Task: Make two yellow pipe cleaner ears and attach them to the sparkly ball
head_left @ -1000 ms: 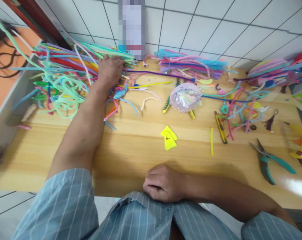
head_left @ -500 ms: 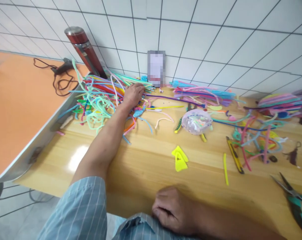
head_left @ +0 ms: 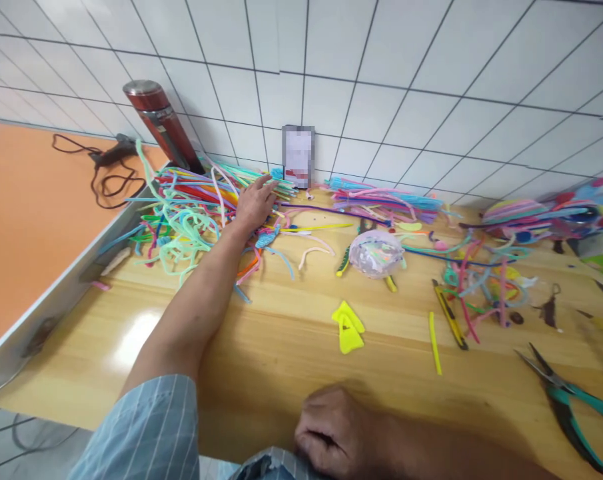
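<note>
Along the back edge of the table point(head_left: 281, 387), near its left corner, I see the bundle of coloured stems point(head_left: 196, 191), its long axis running roughly left to right. The left hand point(head_left: 255, 205) is nearer, at the bundle's right end, fingers partly spread and touching the stems; I can't tell whether it grips any. I have the right hand point(head_left: 331, 427) curled closed by the front edge, with the yellow pieces point(head_left: 350, 337) lying just beyond it.

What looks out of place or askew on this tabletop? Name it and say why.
The mint-green pipe cleaners sprawl in a loose tangle, unlike the straight pipe cleaners beside them. The needle-nose pliers lie with jaws open. Nothing looks clearly damaged or spilled.
</note>
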The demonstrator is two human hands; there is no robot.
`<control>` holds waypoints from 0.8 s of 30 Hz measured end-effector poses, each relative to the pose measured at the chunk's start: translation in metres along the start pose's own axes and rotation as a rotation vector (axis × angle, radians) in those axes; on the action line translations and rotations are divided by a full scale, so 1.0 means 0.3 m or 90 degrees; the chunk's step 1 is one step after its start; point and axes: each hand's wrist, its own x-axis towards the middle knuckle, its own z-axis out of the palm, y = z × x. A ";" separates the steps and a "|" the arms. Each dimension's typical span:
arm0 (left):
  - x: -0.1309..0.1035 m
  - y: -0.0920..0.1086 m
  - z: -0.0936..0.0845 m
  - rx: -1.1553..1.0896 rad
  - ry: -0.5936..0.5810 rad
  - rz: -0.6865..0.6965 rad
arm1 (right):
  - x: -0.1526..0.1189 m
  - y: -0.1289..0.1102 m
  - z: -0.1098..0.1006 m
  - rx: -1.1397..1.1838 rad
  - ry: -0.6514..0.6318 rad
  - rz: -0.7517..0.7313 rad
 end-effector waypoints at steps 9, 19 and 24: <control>0.001 -0.006 0.011 0.009 -0.008 0.003 | 0.006 -0.191 -0.325 -0.023 0.139 0.047; 0.008 -0.012 0.027 -0.007 0.008 0.009 | 0.373 0.295 -1.144 -0.669 0.340 0.366; 0.013 -0.021 0.046 0.000 0.028 -0.006 | 0.467 0.512 -1.164 -0.662 0.177 0.388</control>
